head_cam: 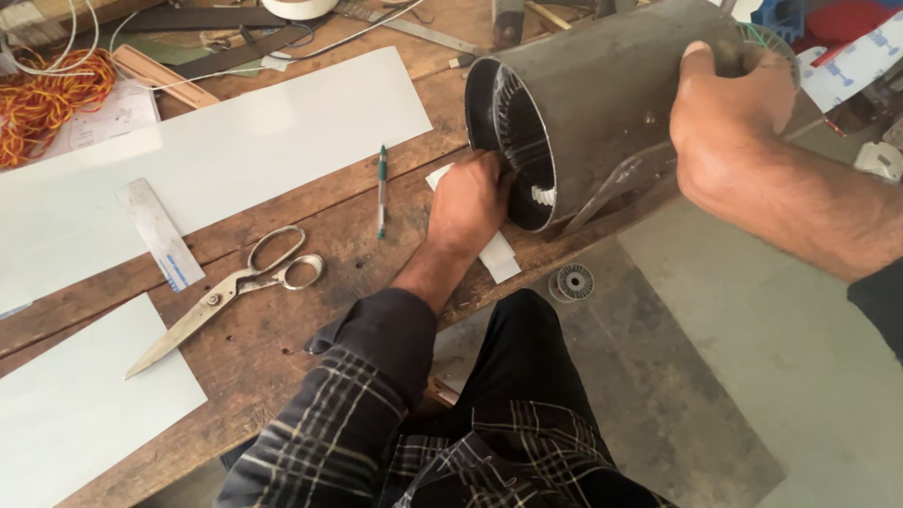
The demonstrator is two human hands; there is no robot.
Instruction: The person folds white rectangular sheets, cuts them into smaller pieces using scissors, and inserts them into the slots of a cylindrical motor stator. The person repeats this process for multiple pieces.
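At the counter edge: a dark grey motor stator housing (pixel 602 89) lies on its side at the right end of the wooden counter (pixel 282 320), its open slotted end turned toward the person.
Left hand: left hand (pixel 467 205) is pressed against the lower rim of the open end, fingers (pixel 494 179) curled in toward the bore and the slots; whether they pinch anything is not clear from here, possibly the white slip beneath.
Right hand: right hand (pixel 729 108) lies over the far end of the housing, fingers wrapped around its top edge, clamped on it and steadying it.
Slots: a few white paper liners (pixel 544 196) show in the lower slots; the rest of the visible ring looks bare metal. Judged early: most slots seem still to be lined.
Loose slip: a white paper strip (pixel 497 254) lies on the counter under the left hand, just beside the housing.
Cutting kit: scissors (pixel 230 287) lie well to the left, blades closed; a green pen (pixel 382 188) lies between them and the housing; a steel ruler (pixel 160 233) lies on a large white insulation sheet (pixel 216 141).
Surface: worn brown planks, a second white sheet (pixel 75 404) at the near left corner, orange wire coil (pixel 47 94) at the far left.
Room: grey concrete floor (pixel 734 357) below, a small wire spool (pixel 571 281) on it near the counter edge.
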